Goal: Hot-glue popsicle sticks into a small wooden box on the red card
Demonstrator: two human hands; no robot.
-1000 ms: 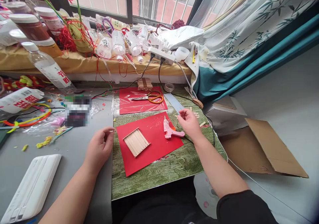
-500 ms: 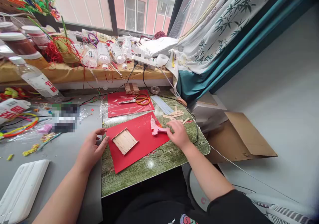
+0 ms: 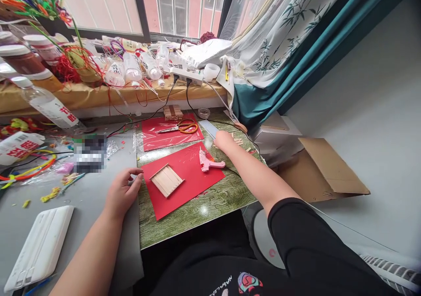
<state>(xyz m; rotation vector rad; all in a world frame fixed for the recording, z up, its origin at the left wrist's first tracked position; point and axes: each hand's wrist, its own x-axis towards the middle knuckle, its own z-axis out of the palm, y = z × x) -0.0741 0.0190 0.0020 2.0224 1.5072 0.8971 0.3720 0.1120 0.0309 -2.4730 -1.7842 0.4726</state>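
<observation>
My left hand [image 3: 124, 191] rests at the seam between the grey table and the green wood-grain board, holding nothing, its fingers loosely bent and apart from the thumb. Just right of it, a small panel of wooden craft sticks [image 3: 167, 180] with edge strips lies on a red sheet [image 3: 194, 190]. A pink glue gun [image 3: 210, 162] lies on the same sheet. Beyond it my right hand [image 3: 225, 141] reaches over the pale bluish sticks [image 3: 208, 127] and the loose craft sticks [image 3: 237, 139]. Its fingers are hidden from view, so any grip cannot be made out.
Scissors with orange handles [image 3: 187, 126] lie on wrapped red sheets [image 3: 153, 141], near a bundle of craft sticks [image 3: 173, 112]. A power strip [image 3: 187, 75] sits on the sill with bottles. At left are a white power bank [image 3: 41, 245] and craft scraps. A cardboard box [image 3: 332, 169] stands right.
My right hand has left the glue gun's handle and moved forward to the loose sticks. The glue gun stays on the red sheet. My left hand's fingers have curled slightly; the view has shifted a little.
</observation>
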